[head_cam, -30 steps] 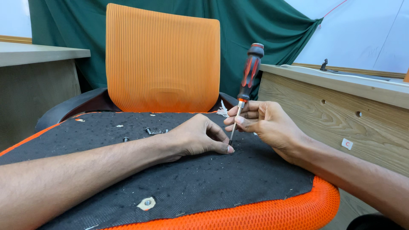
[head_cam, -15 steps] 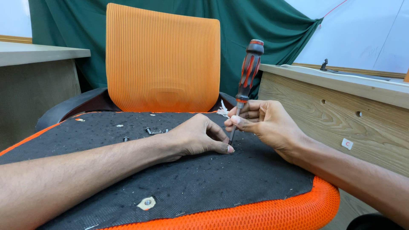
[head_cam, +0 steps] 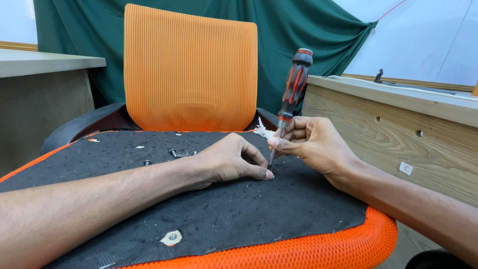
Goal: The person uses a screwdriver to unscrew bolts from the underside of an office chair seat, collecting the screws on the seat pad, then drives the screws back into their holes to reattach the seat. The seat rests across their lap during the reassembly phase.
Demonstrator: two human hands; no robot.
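Screwdriver point(head_cam: 294, 94) upright in right hand point(head_cam: 313, 144) (left hand point(head_cam: 226, 162) steadies tip).

Looks like a makeshift workshop or office corner: an orange mesh office chair point(head_cam: 190, 74) taken apart between plain wooden desks point(head_cam: 398, 129), loose screws point(head_cam: 174, 153) around, green curtain point(head_cam: 308, 35) behind.

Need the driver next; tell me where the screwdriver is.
Head view, right of centre: the screwdriver stands upright in the right hand, tip beside the left hand.
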